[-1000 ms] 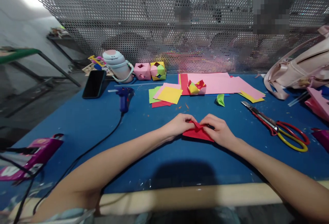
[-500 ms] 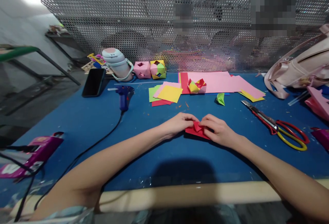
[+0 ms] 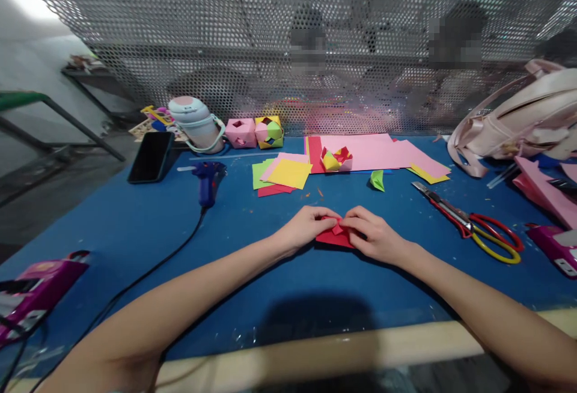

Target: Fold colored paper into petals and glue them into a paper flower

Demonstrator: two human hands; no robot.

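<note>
Between the front and back edges of the table [image 3: 315, 285], folded red paper [image 3: 331, 239] is pinched by the fingers of the left hand [image 3: 309, 225] and right hand [image 3: 374, 235], seemingly so its folds are held steady.

No lettering, number or brand can be read. Pale patches show on the left magenta case [image 3: 56, 279] and the right magenta case [image 3: 546, 243], too blurred to make out.
</note>
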